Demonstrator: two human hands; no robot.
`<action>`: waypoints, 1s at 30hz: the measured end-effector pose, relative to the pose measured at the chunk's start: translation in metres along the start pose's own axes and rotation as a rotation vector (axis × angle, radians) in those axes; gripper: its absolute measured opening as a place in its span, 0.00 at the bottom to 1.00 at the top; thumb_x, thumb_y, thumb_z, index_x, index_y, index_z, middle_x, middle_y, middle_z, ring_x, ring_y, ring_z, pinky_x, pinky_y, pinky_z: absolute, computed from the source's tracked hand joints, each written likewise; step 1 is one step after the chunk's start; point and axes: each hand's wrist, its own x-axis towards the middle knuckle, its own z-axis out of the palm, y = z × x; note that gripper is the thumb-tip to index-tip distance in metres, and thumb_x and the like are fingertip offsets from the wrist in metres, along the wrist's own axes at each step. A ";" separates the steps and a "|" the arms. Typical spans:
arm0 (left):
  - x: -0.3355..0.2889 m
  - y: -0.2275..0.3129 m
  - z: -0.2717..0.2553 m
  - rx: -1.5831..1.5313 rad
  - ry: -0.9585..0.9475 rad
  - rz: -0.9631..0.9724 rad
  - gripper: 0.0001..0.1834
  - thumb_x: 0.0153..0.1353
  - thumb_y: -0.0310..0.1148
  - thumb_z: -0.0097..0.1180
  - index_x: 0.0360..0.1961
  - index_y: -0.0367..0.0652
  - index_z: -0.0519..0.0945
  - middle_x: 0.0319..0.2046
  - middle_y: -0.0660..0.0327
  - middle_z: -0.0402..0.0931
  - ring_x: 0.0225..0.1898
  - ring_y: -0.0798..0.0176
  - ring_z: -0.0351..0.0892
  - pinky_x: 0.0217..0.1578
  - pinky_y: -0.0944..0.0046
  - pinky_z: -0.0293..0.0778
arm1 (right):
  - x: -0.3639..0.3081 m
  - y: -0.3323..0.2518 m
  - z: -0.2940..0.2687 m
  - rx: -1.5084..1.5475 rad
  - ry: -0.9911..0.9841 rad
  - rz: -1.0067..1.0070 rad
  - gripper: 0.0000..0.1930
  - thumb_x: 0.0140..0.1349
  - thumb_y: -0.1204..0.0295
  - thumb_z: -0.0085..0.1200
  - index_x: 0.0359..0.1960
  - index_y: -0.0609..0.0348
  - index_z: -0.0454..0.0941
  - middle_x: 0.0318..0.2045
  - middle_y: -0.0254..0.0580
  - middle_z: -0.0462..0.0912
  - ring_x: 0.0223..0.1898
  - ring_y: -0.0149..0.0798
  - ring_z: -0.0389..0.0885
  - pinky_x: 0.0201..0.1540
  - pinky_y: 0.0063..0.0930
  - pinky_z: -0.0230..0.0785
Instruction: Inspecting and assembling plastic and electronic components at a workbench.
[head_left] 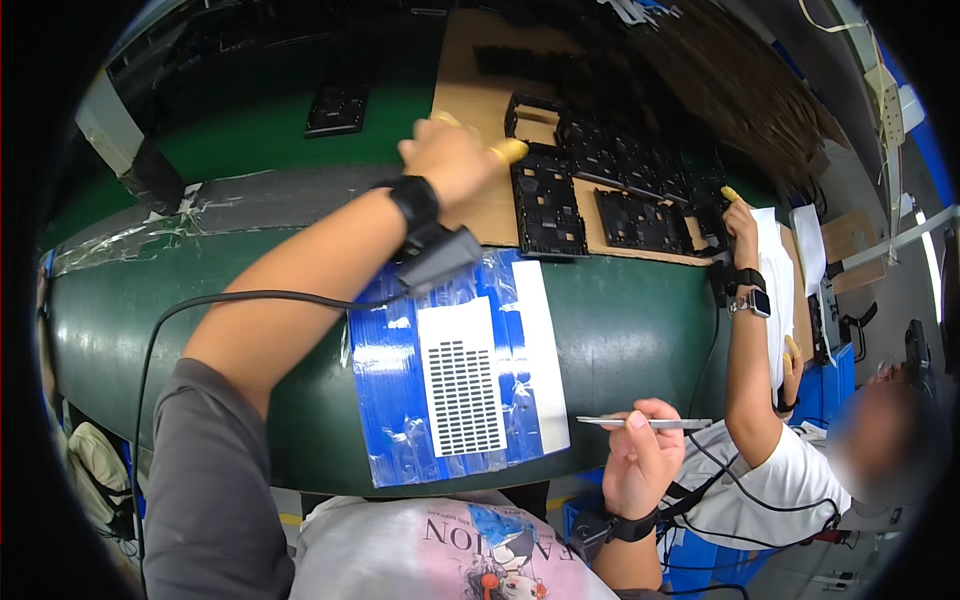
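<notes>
My left hand point(452, 160) reaches over the brown cardboard, palm down and somewhat blurred. It wears yellow finger covers; the two covered tips that show are apart, with nothing visible between them. One tip is close to a black plastic frame point(548, 210), but whether it touches cannot be told. My right hand point(645, 460) pinches metal tweezers point(660, 423), held level with the tips pointing left. Left of the tweezers, a white sheet point(465, 380) with rows of small black rectangular pieces lies on a blue taped board point(385, 400).
More black plastic frames point(640, 220) sit on the cardboard point(478, 215), and another black part point(337, 108) lies farther back. A co-worker's hand point(740, 225) works at the right. A black cable point(270, 295) runs from the device point(440, 260) on my left wrist.
</notes>
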 end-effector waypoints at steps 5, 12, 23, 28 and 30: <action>0.001 0.010 0.003 -0.074 -0.146 0.082 0.15 0.44 0.39 0.51 0.22 0.34 0.76 0.28 0.47 0.72 0.34 0.52 0.71 0.33 0.54 0.63 | 0.006 -0.003 0.023 -0.055 -0.152 0.040 0.10 0.47 0.82 0.52 0.32 0.67 0.69 0.22 0.40 0.75 0.18 0.22 0.66 0.20 0.12 0.56; -0.039 -0.009 -0.070 -1.169 -0.117 -0.172 0.12 0.51 0.23 0.48 0.38 0.35 0.66 0.26 0.57 0.72 0.30 0.69 0.73 0.28 0.74 0.70 | 0.026 0.022 0.055 -0.168 -0.331 0.123 0.08 0.49 0.82 0.51 0.33 0.67 0.70 0.25 0.37 0.75 0.24 0.22 0.71 0.25 0.10 0.61; -0.175 -0.018 -0.115 -1.598 0.050 -0.492 0.20 0.55 0.32 0.46 0.50 0.40 0.61 0.35 0.63 0.69 0.32 0.74 0.69 0.33 0.73 0.70 | 0.051 0.040 0.059 -0.245 -0.313 0.156 0.08 0.50 0.82 0.48 0.34 0.65 0.69 0.23 0.39 0.76 0.25 0.26 0.75 0.23 0.12 0.62; -0.187 -0.024 -0.085 -1.593 0.122 -0.495 0.23 0.56 0.35 0.47 0.52 0.42 0.59 0.36 0.65 0.69 0.32 0.75 0.68 0.34 0.75 0.69 | 0.050 0.042 0.064 -0.245 -0.330 0.141 0.08 0.50 0.82 0.48 0.33 0.65 0.70 0.22 0.39 0.76 0.26 0.27 0.75 0.23 0.11 0.62; -0.187 -0.026 -0.083 -1.634 0.061 -0.501 0.23 0.56 0.34 0.46 0.52 0.43 0.58 0.37 0.64 0.68 0.33 0.74 0.68 0.35 0.74 0.69 | 0.049 0.040 0.064 -0.215 -0.294 0.154 0.08 0.49 0.82 0.49 0.33 0.66 0.70 0.22 0.38 0.75 0.23 0.24 0.73 0.22 0.11 0.59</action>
